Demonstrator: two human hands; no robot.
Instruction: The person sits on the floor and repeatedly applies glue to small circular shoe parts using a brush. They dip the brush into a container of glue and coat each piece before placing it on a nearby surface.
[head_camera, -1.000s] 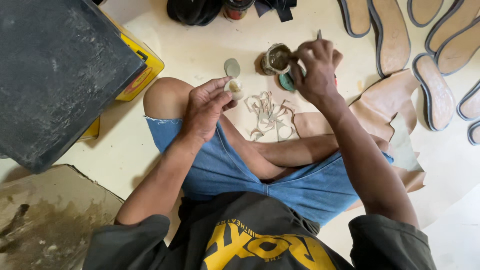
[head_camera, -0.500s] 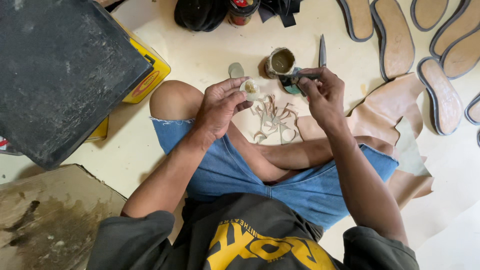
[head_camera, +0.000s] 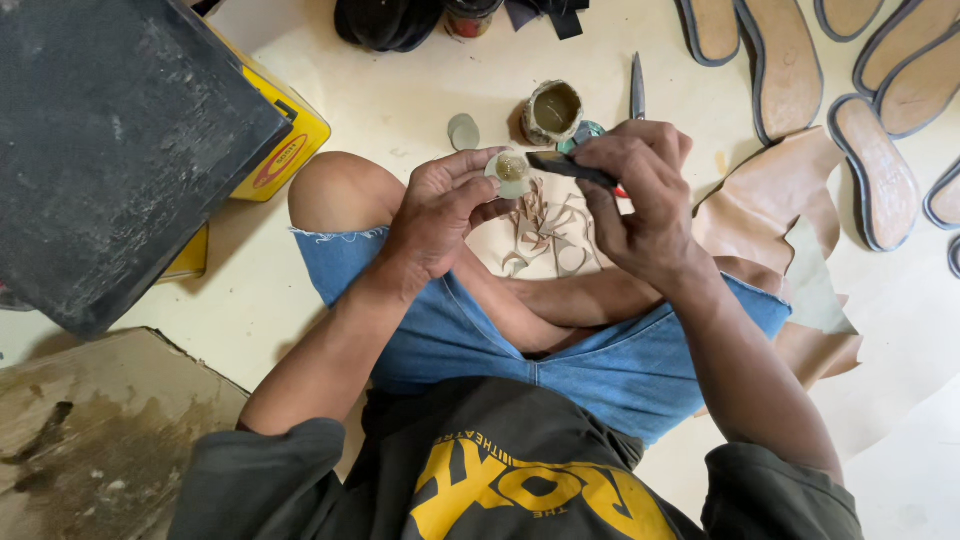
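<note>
My left hand (head_camera: 440, 212) holds a small round pale disc (head_camera: 511, 172) between thumb and fingers, its face shiny with glue. My right hand (head_camera: 640, 195) grips a dark brush (head_camera: 566, 165) whose tip rests on the disc. A glue tin (head_camera: 552, 110) stands on the floor just beyond both hands, with a second round disc (head_camera: 463, 131) lying to its left. Curled strips of tan leather (head_camera: 545, 235) lie on a pale sheet between my crossed legs, under the hands.
A knife (head_camera: 637, 86) lies beside the tin. Several shoe soles (head_camera: 790, 55) are spread at the top right. Tan leather sheets (head_camera: 770, 205) lie at my right. A dark board (head_camera: 110, 140) over a yellow box (head_camera: 290, 150) fills the left, and a stained slab (head_camera: 90, 430) sits below it.
My right hand came back from the glue tin with the brush and now touches it to the disc. My left hand shifted slightly right, still holding the disc.
</note>
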